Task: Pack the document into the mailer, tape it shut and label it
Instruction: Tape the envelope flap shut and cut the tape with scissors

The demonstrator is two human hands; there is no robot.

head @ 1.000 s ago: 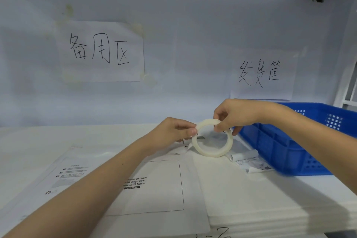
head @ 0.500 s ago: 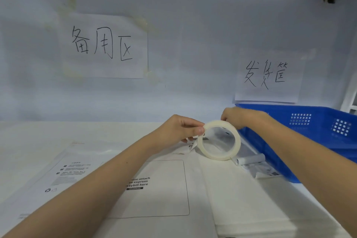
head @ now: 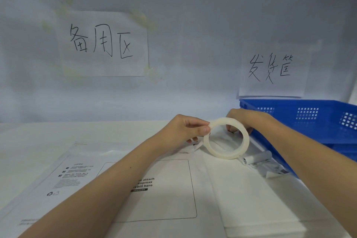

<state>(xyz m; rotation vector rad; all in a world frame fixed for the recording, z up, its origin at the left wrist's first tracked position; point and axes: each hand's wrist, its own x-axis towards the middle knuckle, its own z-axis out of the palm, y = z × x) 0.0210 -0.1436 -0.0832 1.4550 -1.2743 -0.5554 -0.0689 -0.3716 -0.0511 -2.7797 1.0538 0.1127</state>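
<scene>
A: Two flat things nearest: mailer (head: pixel 154 189), face up on the table (head: pixel 38 137), thin and floppy, so lift it by an edge.

B: Tape?

A: Tape roll (head: pixel 226 138) is held upright just past it. Light, stiff ring; take the rim. Left hand (head: pixel 185 129) pinches its upper-left edge.

B: Right?

A: Right hand (head: pixel 243 120) sits behind the ring; its grip isn't clear. Blue crate (head: pixel 309 121) beyond.

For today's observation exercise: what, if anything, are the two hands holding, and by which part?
Both hold the tape roll, upright above the mailer. The left hand pinches its upper-left rim; the right hand grips the upper-right rim from behind.
</scene>
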